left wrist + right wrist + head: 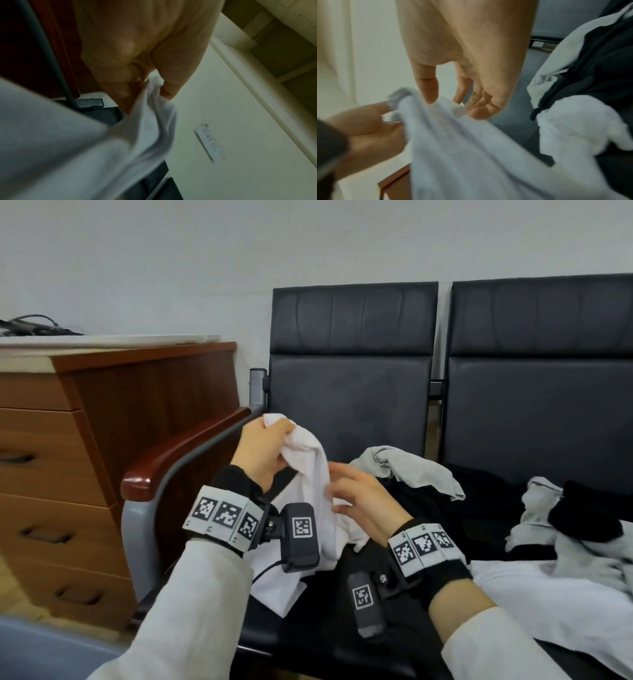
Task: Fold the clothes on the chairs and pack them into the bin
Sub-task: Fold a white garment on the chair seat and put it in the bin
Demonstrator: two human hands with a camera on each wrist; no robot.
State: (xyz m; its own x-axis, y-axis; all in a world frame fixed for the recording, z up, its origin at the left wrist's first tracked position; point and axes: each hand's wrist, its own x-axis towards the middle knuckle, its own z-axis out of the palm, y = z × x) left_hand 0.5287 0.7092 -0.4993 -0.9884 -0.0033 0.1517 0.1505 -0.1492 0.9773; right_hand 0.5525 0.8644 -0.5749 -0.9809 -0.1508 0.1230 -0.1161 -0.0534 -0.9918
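A white garment (317, 470) hangs bunched above the seat of the left black chair (349, 398). My left hand (270, 440) grips its top end, raised near the armrest; in the left wrist view the fingers (130, 83) curl round the white garment (152, 119). My right hand (342, 491) lies against the cloth's right side with fingers spread. In the right wrist view its fingers (428, 92) are straight and loosely touch the white garment (453, 142), not clamped on it. The left hand (368, 128) shows there too, holding the cloth's end.
A grey garment (411, 470) and a black one (445, 508) lie on the seat behind my right hand. More grey, black and white clothes (579, 529) cover the right chair. A wooden drawer cabinet (68, 474) and the chair's armrest (178, 453) stand at left. A blue-grey rim (41, 648) shows at bottom left.
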